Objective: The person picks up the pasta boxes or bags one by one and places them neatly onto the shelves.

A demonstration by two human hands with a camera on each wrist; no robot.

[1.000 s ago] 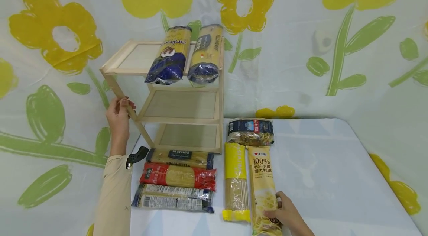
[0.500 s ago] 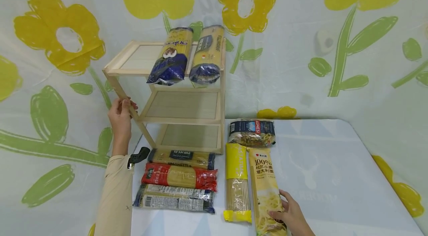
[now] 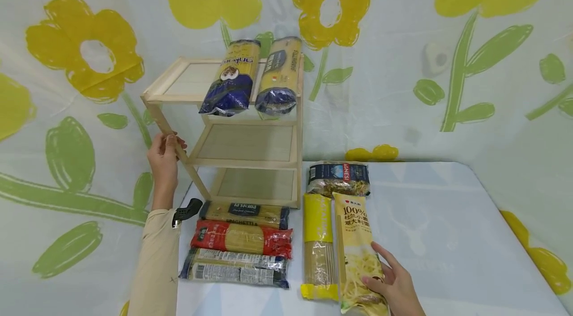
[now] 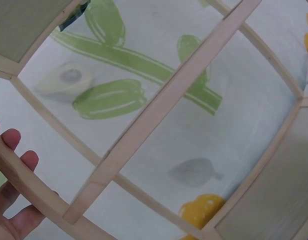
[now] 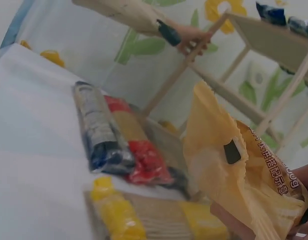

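Note:
My left hand (image 3: 164, 157) grips the left post of a wooden three-tier shelf (image 3: 243, 162); in the left wrist view its fingers (image 4: 29, 160) curl around the wood. Two spaghetti bags, one blue and yellow (image 3: 233, 77) and one clear with blue ends (image 3: 278, 74), lie on the top tier. At the lower right, my right hand (image 3: 396, 283) holds a cream pasta packet (image 3: 355, 241) by its near right side, thumb on its face. The right wrist view shows that packet's crimped end (image 5: 214, 150) up close, raised above the other packs.
Left of the cream packet lies a yellow pasta pack (image 3: 319, 246), with an Agnesi pasta bag (image 3: 338, 178) behind. In front of the shelf, a La Sicilia spaghetti pack (image 3: 243, 212), a red pack (image 3: 241, 237) and a blue-ended pack (image 3: 235, 266) lie in a row.
My right hand and the cream packet have shifted slightly up and right in the head view. My left hand keeps its grip on the post. The head view has drifted a little.

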